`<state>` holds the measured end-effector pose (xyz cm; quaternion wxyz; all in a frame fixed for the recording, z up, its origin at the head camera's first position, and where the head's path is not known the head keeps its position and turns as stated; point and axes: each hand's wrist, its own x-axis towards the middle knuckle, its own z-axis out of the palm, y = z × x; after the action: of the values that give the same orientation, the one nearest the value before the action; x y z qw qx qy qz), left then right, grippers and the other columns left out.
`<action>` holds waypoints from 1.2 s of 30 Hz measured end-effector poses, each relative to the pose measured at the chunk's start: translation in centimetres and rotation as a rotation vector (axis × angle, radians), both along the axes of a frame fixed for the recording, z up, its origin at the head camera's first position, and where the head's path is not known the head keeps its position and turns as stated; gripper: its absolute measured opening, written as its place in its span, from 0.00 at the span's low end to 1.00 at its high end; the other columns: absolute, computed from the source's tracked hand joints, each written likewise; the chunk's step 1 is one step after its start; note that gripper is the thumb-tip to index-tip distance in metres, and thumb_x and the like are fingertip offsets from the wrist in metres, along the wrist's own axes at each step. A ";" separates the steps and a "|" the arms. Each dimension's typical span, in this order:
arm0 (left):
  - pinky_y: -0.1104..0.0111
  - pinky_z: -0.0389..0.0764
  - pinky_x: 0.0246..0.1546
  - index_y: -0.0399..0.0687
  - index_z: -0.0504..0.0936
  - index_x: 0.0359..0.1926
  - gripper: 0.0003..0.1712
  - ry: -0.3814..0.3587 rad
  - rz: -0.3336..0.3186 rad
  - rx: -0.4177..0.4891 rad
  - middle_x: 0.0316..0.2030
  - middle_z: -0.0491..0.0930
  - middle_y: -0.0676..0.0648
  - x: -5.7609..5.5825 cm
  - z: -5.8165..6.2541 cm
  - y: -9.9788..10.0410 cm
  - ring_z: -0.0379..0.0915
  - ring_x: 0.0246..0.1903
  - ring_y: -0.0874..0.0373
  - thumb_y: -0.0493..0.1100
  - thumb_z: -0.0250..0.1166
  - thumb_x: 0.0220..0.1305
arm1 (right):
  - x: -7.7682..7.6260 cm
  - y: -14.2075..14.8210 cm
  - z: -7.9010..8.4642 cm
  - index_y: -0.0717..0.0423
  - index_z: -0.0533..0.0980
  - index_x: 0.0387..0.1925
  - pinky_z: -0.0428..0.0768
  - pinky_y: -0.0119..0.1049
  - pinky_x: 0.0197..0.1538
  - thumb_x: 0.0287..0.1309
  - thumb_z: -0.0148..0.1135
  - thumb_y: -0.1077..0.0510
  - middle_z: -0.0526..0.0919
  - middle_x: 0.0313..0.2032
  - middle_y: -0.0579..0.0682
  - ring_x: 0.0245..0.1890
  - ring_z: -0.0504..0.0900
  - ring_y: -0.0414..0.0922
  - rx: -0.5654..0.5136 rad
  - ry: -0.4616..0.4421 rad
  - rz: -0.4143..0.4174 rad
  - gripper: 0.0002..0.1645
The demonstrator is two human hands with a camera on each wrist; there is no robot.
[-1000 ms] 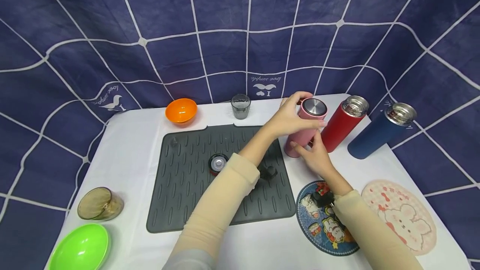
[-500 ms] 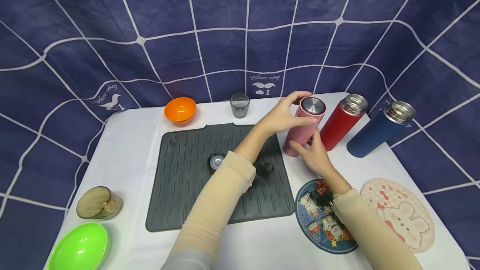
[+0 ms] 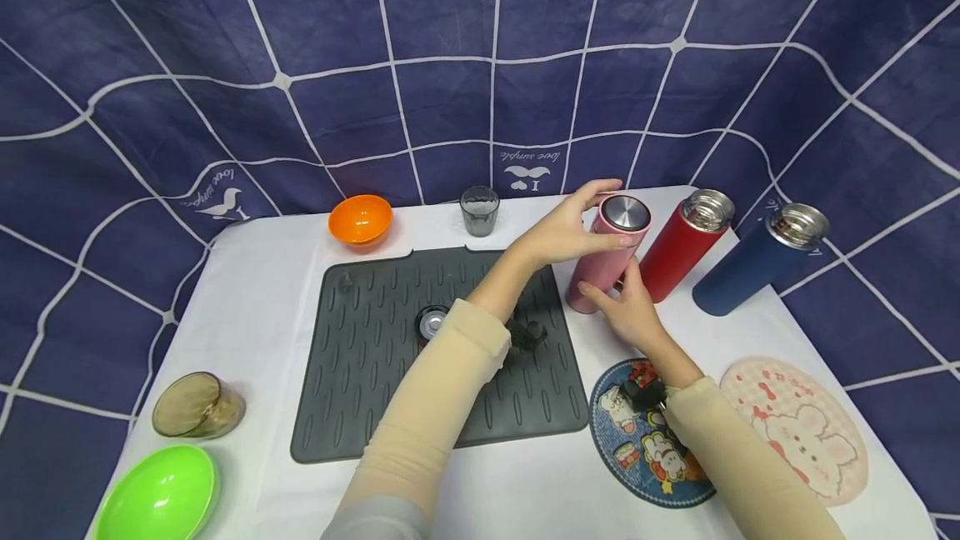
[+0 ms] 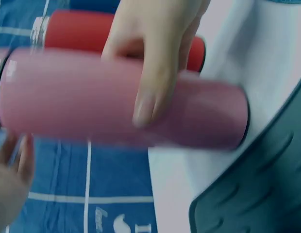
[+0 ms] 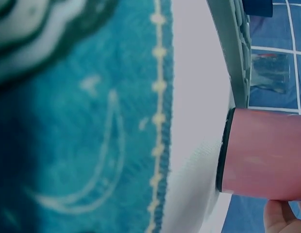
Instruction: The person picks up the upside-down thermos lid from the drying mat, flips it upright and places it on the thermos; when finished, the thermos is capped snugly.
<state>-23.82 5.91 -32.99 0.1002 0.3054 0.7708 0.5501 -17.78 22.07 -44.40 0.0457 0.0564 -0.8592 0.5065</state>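
Note:
A pink insulated bottle (image 3: 600,269) with a silver-topped lid (image 3: 626,213) stands upright on the white table, just right of the grey mat. My left hand (image 3: 566,232) grips it around the top, thumb in front and fingers behind the lid. Lower on the body, my right hand (image 3: 626,307) holds the bottle from the near right side. Its thumb lies across the pink body (image 4: 77,97) in the left wrist view, while part of my left hand (image 4: 12,187) shows near the lid end. The right wrist view catches the bottle's dark base rim (image 5: 225,150).
A red bottle (image 3: 686,248) and a blue bottle (image 3: 750,269), both lidless, stand to the right. A round black-and-red lid (image 3: 431,323) lies on the grey mat (image 3: 352,390). Around are an orange bowl (image 3: 362,221), two glasses, a green bowl (image 3: 159,494) and two round placemats.
My left thumb has shifted leftward across the front of the pink bottle's top. My right hand keeps its hold on the body, and the bottle stays in place.

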 end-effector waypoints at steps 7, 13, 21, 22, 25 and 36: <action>0.75 0.70 0.48 0.52 0.69 0.57 0.42 0.139 0.154 -0.053 0.50 0.73 0.55 0.5 -0.1 0.7 0.65 0.50 0.64 0.58 0.75 0.42 | -0.2 -0.2 0.1 0.47 0.51 0.66 0.65 0.58 0.63 0.55 0.67 0.51 0.68 0.61 0.54 0.62 0.68 0.55 0.002 0.021 0.003 0.45; 0.71 0.65 0.61 0.52 0.65 0.64 0.39 0.076 -0.022 -0.052 0.57 0.72 0.53 -0.4 0.2 -0.2 0.63 0.59 0.65 0.49 0.72 0.52 | -0.4 -0.2 0.2 0.50 0.51 0.67 0.68 0.58 0.61 0.54 0.68 0.52 0.68 0.61 0.56 0.61 0.70 0.56 0.016 0.040 0.034 0.46; 0.69 0.67 0.53 0.58 0.67 0.60 0.47 0.211 0.328 -0.171 0.49 0.76 0.57 1.5 -0.8 2.5 0.64 0.53 0.63 0.69 0.72 0.40 | -0.2 -0.1 0.5 0.50 0.49 0.67 0.67 0.56 0.62 0.55 0.67 0.54 0.67 0.62 0.56 0.62 0.69 0.54 0.059 0.058 0.015 0.46; 0.67 0.66 0.54 0.59 0.68 0.60 0.46 0.228 0.342 -0.193 0.49 0.77 0.58 1.5 -0.8 2.5 0.64 0.54 0.63 0.69 0.71 0.39 | -0.1 -0.2 0.8 0.51 0.49 0.67 0.67 0.58 0.61 0.55 0.66 0.56 0.67 0.62 0.57 0.62 0.69 0.56 0.052 0.070 0.032 0.45; 0.66 0.65 0.55 0.61 0.70 0.59 0.43 0.214 0.249 -0.208 0.47 0.79 0.58 0.6 -0.6 1.9 0.65 0.54 0.64 0.66 0.72 0.41 | 0.4 -0.6 2.1 0.55 0.49 0.66 0.67 0.59 0.61 0.55 0.66 0.60 0.67 0.61 0.60 0.61 0.69 0.57 0.030 0.079 0.063 0.44; 0.76 0.71 0.48 0.57 0.63 0.61 0.50 0.099 0.233 -0.065 0.51 0.72 0.57 0.9 -0.6 2.2 0.65 0.52 0.65 0.62 0.77 0.37 | -0.1 -0.2 1.2 0.52 0.47 0.67 0.66 0.61 0.61 0.57 0.64 0.58 0.66 0.62 0.59 0.61 0.69 0.59 0.044 0.038 0.085 0.45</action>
<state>-22.94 8.07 -33.58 0.0076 0.2373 0.8225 0.5168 -17.84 21.88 -43.24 0.0391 0.1035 -0.8660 0.4876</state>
